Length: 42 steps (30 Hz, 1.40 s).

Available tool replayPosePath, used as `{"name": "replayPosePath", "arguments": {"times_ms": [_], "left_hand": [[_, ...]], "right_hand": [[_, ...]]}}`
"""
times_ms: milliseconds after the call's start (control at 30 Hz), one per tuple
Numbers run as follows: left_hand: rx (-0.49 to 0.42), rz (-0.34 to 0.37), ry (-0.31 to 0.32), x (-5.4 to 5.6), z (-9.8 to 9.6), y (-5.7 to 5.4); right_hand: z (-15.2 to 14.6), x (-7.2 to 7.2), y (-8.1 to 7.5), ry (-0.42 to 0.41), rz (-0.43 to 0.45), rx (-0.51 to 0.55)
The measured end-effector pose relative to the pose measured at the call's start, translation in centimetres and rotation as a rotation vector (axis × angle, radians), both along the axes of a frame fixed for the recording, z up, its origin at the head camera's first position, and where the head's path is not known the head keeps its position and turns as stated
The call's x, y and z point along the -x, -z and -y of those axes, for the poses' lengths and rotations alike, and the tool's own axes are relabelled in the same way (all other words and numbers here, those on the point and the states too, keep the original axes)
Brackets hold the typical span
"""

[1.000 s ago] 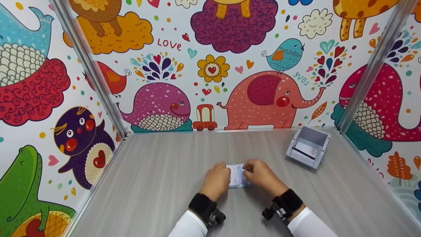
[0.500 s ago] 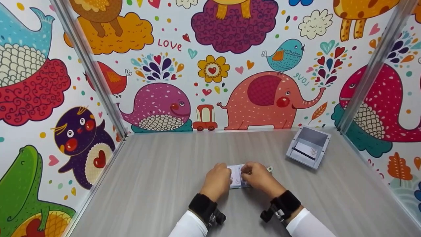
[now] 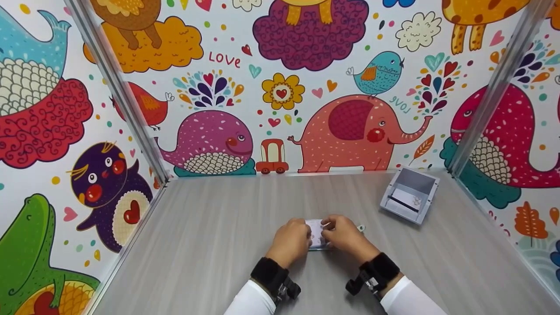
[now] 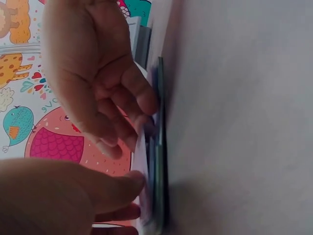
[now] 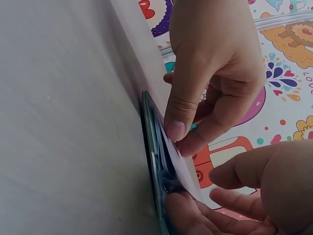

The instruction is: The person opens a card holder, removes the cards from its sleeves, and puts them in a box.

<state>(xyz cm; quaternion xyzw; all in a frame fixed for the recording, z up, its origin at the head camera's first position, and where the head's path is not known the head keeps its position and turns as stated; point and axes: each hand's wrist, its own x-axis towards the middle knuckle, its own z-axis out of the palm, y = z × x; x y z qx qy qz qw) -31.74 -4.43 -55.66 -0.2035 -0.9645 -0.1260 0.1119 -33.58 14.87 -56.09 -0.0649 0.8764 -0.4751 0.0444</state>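
A small notebook (image 3: 316, 246) with printed white pages lies spread on the table in front of me. My left hand (image 3: 288, 239) pinches a white page (image 5: 178, 164) between thumb and finger, lifting it slightly off the ones beneath, as the right wrist view shows. My right hand (image 3: 348, 234) is at the notebook's right side. Its loosely bent fingers (image 4: 142, 93) touch the notebook, while the thumb stands apart in the left wrist view. A pale strap end (image 3: 361, 228) with a round snap sticks out behind the right hand. Both hands cover the notebook's outer parts.
A grey open box (image 3: 411, 194) stands at the back right, with a black band across it and a printed white paper inside. Cartoon-printed walls (image 3: 280, 52) enclose the grey wood-grain table (image 3: 210, 218) at the back and sides.
My right hand has moved slightly left over the notebook, uncovering the snap strap. The left hand has shifted slightly right, and the white page now shows between both hands.
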Motion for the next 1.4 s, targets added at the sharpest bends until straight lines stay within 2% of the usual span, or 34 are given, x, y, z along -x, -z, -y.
{"name": "replayPosePath", "arguments": {"times_ms": [233,500,733,1033,1167,1400], "left_hand": [[-0.008,0.016,-0.002,0.0,-0.1,0.1],[-0.001,0.055,-0.017,0.1,-0.1,0.1],[0.011,0.043,-0.036,0.2,-0.2,0.1],[0.005,0.041,-0.038,0.2,-0.3,0.1],[0.014,0.066,-0.036,0.0,-0.4,0.0],[0.005,0.08,-0.043,-0.2,-0.5,0.0]], "right_hand": [[0.0,0.2,0.5,0.028,-0.047,-0.01],[-0.3,0.4,0.2,0.037,-0.014,0.039],[-1.0,0.7,0.4,-0.06,-0.039,0.089],[-1.2,0.8,0.0,0.009,0.062,0.15],[-0.8,0.5,0.2,0.005,0.113,0.174],[-0.3,0.4,0.4,0.036,0.086,0.131]]}}
